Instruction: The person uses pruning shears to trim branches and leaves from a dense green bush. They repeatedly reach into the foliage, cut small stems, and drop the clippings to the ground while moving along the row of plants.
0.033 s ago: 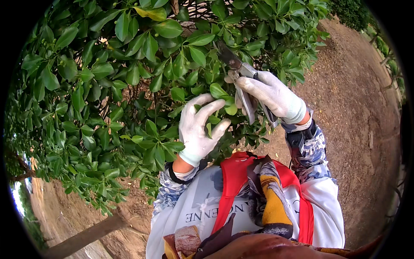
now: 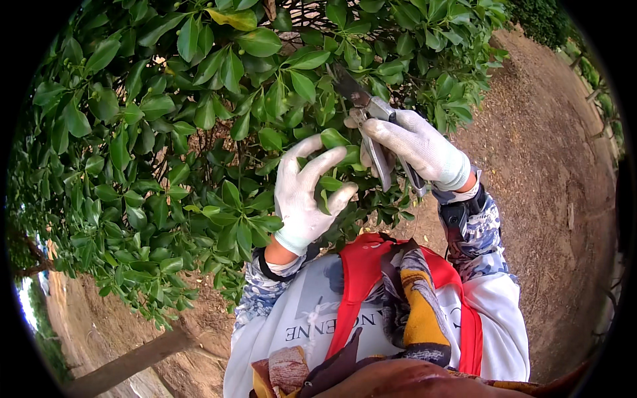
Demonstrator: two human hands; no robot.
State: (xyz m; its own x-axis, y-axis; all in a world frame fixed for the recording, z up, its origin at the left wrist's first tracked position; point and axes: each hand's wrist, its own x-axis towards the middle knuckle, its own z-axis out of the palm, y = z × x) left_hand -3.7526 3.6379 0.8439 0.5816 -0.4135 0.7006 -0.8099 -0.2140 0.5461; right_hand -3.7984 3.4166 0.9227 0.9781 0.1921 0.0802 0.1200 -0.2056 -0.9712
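My right hand (image 2: 419, 144), in a white knitted glove, is closed round a pair of pruning shears (image 2: 379, 109). Their dark blade points up and left into the green bush (image 2: 152, 166), and the grey handles stick out below my fingers. My left hand (image 2: 305, 192), gloved the same way, reaches into the leaves to the left of the shears. Its fingers and thumb are apart, curving round some green leaves (image 2: 330, 183) without a visible grip on them. A rounded leaf (image 2: 334, 138) lies by its fingertips. The blade's tip is partly lost among foliage.
Dense foliage fills the upper left and middle. Brown bare soil (image 2: 531, 199) stretches along the right. A brown beam or trunk (image 2: 133, 361) lies at the lower left. Red straps (image 2: 348, 312) and a patterned scarf (image 2: 424, 305) hang at my chest.
The fingers and thumb of my left hand have spread slightly, and the leaves by them have shifted a little. My right hand and the shears stay almost still.
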